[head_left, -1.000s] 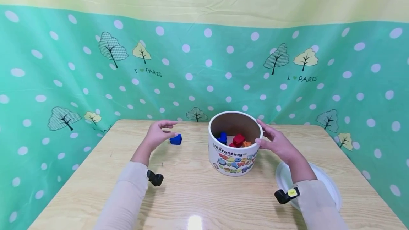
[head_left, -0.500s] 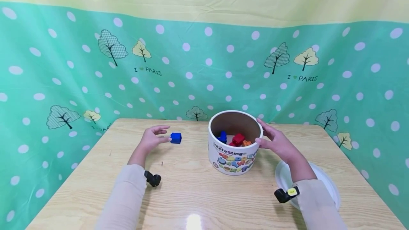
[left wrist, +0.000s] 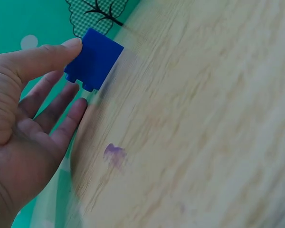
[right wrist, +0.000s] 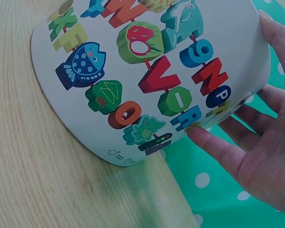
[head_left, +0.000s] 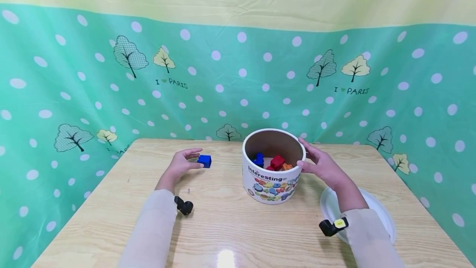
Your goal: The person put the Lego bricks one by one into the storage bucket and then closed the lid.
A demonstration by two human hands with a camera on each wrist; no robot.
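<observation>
A blue building block [head_left: 204,161] stands on the wooden table left of centre. My left hand [head_left: 182,163] pinches it from its left side, the thumb on the near face and a finger reaching behind. In the left wrist view the thumb tip overlaps a corner of the block [left wrist: 95,59], and other fingers lie loosely by its studs. My right hand [head_left: 322,169] holds the right side of a white printed bucket [head_left: 273,191], thumb at the rim. In the right wrist view fingertips press its outer wall [right wrist: 147,80]. Inside it are several red, blue and orange blocks [head_left: 277,163].
A round white lid [head_left: 384,218] lies on the table [head_left: 241,235], partly under my right forearm. A green polka-dot curtain [head_left: 241,73] hangs behind and at both sides. A small purple mark [left wrist: 115,155] shows on the tabletop near my left hand.
My left hand drew back leftward from the blue block, then moved right again and its thumb and finger came round it. My right hand and the bucket kept their place.
</observation>
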